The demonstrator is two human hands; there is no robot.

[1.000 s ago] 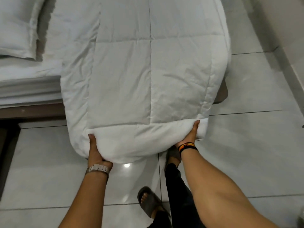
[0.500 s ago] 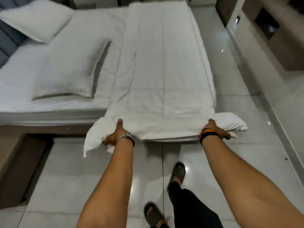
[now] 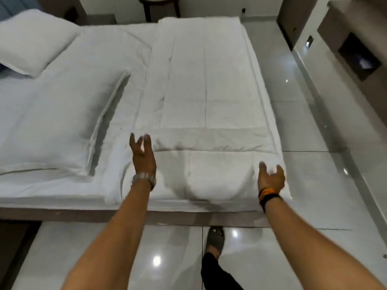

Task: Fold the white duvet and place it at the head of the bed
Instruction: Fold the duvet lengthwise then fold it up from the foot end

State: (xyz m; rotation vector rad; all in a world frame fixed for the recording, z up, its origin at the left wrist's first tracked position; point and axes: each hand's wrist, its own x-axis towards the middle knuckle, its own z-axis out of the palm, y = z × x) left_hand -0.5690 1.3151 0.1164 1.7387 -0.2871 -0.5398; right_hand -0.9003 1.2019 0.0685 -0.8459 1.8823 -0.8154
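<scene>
Head view: white duvet [image 3: 205, 97] lies lengthwise along the bed [image 3: 62, 197], right side, near end folded over. Left hand [image 3: 143, 158] spread wide, empty above the fold. Right hand [image 3: 271, 178] wide, empty at its corner.

Far pillow [image 3: 31, 40]: cut by the left edge.
My fingers [image 3: 146, 141]: smeared by motion blur.
Round table [image 3: 160, 3]: top cropped by the frame.
My right foot: hidden behind my leg [image 3: 217, 273].
</scene>
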